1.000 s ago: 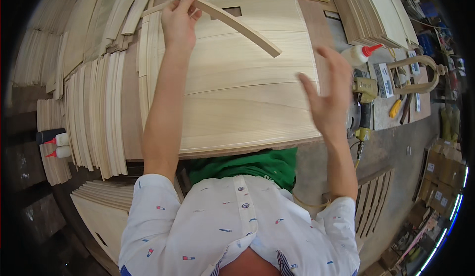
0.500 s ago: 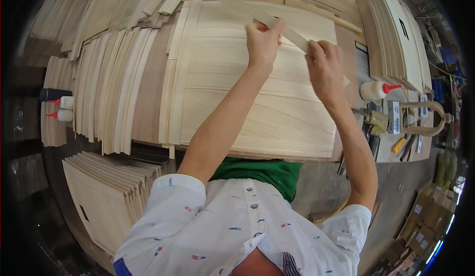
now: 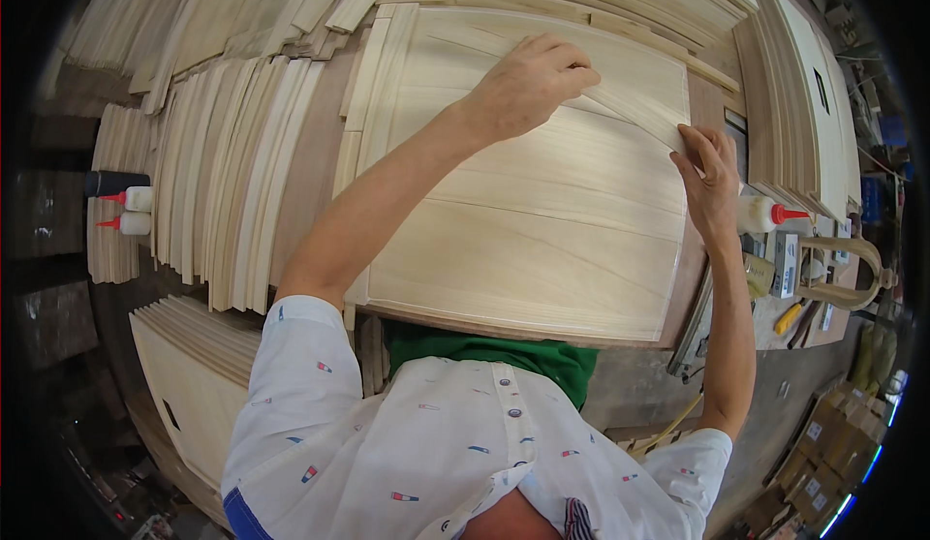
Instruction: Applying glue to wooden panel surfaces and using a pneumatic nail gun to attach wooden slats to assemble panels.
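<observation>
A pale wooden panel point(image 3: 542, 240) lies flat on the bench before me, with a thin white line along its edges. A narrow, thin wood strip point(image 3: 630, 114) runs slantwise above its far half. The strip's right end is pinched between thumb and fingers of my right hand point(image 3: 712, 182), by the panel's right edge. My left hand point(image 3: 528, 90) is closed on the strip nearer its middle, back of the hand up; its fingertips are partly hidden. Light strips point(image 3: 373, 104) line the panel's left side, and another strip point(image 3: 484, 0) lies along its far edge.
Rows of wood slats point(image 3: 228, 182) stand at the left, with red-tipped white bottles point(image 3: 138, 199) beyond. Stacked panels point(image 3: 790, 104) are at the far right. Nearby are a red-tipped glue bottle point(image 3: 758, 215), a curved wooden frame point(image 3: 852, 293) and a yellow-handled tool point(image 3: 789, 319). More panels point(image 3: 194, 375) stand lower left.
My right hand has moved right and nearer me with the strip's end. My left hand has turned over to back up, and the strip has come lower over the panel.
</observation>
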### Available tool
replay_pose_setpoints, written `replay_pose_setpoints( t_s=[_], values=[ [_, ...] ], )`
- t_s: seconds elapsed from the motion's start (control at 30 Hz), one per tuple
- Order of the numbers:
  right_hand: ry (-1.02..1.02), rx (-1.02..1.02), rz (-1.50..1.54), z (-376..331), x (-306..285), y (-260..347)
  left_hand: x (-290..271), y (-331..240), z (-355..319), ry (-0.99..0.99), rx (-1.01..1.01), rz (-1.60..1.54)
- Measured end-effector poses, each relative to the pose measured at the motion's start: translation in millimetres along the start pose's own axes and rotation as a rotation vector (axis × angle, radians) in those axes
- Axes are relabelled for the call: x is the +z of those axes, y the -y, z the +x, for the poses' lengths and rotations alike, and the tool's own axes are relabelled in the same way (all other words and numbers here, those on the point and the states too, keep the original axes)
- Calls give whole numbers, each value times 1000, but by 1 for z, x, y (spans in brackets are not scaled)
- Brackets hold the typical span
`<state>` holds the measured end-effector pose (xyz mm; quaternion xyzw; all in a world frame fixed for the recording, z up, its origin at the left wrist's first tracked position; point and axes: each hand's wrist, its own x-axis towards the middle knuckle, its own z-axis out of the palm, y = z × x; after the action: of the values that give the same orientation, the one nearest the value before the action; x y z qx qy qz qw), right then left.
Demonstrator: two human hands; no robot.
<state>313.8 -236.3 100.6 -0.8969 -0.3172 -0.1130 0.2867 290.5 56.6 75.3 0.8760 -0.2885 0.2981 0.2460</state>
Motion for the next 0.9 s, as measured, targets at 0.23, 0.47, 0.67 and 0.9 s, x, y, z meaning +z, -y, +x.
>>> replay_pose_setpoints(
  t_s=[0.23, 0.47, 0.67, 0.9],
  values=[
    [-83, -8, -291, -18, -27, 6, 26, 47, 2, -26, -31, -5],
    [-79, 590, -25, -134, -76, -14, 37, 109, 4, -6, -241, -84],
    [-263, 833, 98, -181, -83, -4, 32, 124, 6, 42, -408, -150],
    [-241, 883, 13, -187, -89, 6, 30, 136, 2, 67, -335, -72]
  ],
)
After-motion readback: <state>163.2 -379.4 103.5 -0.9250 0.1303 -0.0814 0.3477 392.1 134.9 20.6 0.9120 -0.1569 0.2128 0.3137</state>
